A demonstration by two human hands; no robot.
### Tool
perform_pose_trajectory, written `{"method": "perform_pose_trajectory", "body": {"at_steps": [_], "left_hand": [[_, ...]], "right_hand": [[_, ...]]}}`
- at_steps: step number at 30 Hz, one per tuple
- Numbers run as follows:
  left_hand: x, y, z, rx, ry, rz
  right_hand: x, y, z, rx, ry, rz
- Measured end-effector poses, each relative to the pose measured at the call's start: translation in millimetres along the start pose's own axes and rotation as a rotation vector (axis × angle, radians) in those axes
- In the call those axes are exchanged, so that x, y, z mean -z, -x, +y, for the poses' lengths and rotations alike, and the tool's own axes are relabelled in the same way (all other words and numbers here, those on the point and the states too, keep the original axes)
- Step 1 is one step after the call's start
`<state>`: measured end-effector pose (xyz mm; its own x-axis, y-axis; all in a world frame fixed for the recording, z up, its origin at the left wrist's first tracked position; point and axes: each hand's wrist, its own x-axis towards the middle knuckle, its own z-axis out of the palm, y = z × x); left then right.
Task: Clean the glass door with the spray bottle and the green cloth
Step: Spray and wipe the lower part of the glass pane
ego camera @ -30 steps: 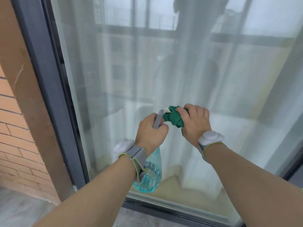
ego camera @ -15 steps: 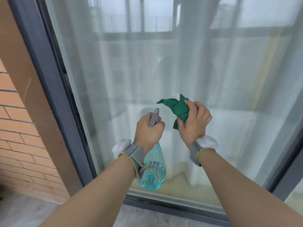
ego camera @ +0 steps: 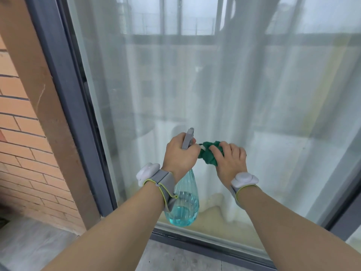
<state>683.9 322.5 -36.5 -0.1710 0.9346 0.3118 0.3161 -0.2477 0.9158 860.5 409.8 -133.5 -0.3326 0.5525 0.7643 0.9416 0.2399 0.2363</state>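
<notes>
The glass door (ego camera: 224, 90) fills the view, with a white sheer curtain behind the pane. My left hand (ego camera: 180, 155) grips the neck of a clear blue spray bottle (ego camera: 182, 206); its grey trigger head sticks up above my fist and the body hangs below my wrist, part full of blue liquid. My right hand (ego camera: 228, 161) presses a bunched green cloth (ego camera: 208, 155) toward the lower part of the glass, just right of the bottle's nozzle. The two hands are almost touching.
A dark grey door frame (ego camera: 64, 90) runs down the left and along the bottom (ego camera: 205, 245). Left of it stand a brown post and an orange brick wall (ego camera: 21, 145). Grey floor tiles (ego camera: 29, 245) lie below. Another grey frame edge (ego camera: 345, 218) is at lower right.
My right hand lifted the cloth away from the bottle, then came back down beside the nozzle with the fingers flattened over the cloth. The left hand and bottle stayed about where they were.
</notes>
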Motion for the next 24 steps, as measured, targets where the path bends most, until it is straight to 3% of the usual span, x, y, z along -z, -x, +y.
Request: {"method": "perform_pose_trajectory", "body": {"at_steps": [4, 11, 18, 21, 24], "left_hand": [[-5, 5, -1, 0.024, 0.002, -0.021], [-18, -19, -14, -0.042, 0.023, -0.082], [-43, -34, 18, -0.006, 0.002, -0.141], [-60, -30, 12, 0.007, -0.044, -0.13], [-78, -20, -6, -0.018, -0.056, -0.098]], "right_hand": [[2, 4, -3, -0.021, -0.008, -0.032], [38, -32, 44, 0.008, -0.049, 0.197], [35, -22, 59, 0.037, -0.005, 0.048], [12, 16, 55, 0.115, 0.014, -0.067], [-2, 44, 57, 0.116, 0.004, -0.08]]}}
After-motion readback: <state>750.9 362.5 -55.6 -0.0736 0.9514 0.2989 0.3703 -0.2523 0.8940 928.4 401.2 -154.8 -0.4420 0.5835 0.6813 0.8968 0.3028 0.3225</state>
